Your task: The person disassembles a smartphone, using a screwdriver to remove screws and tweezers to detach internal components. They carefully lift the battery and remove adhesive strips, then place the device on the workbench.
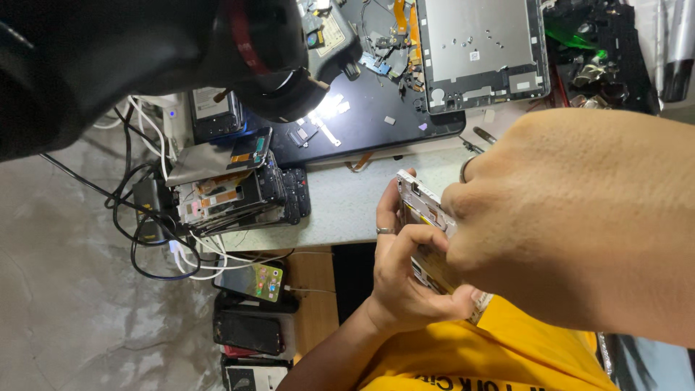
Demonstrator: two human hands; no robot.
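While the left hand point(405, 275) grips the opened phone frame point(423, 217) above the yellow-shirted lap, its long axis runs diagonally, upper-left to lower-right; right hand point(572, 217) pinches its edge, fingers curled.

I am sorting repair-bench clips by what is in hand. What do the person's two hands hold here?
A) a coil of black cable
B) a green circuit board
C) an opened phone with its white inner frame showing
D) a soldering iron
C: the left hand and the right hand both grip the opened phone, its white inner frame facing up.
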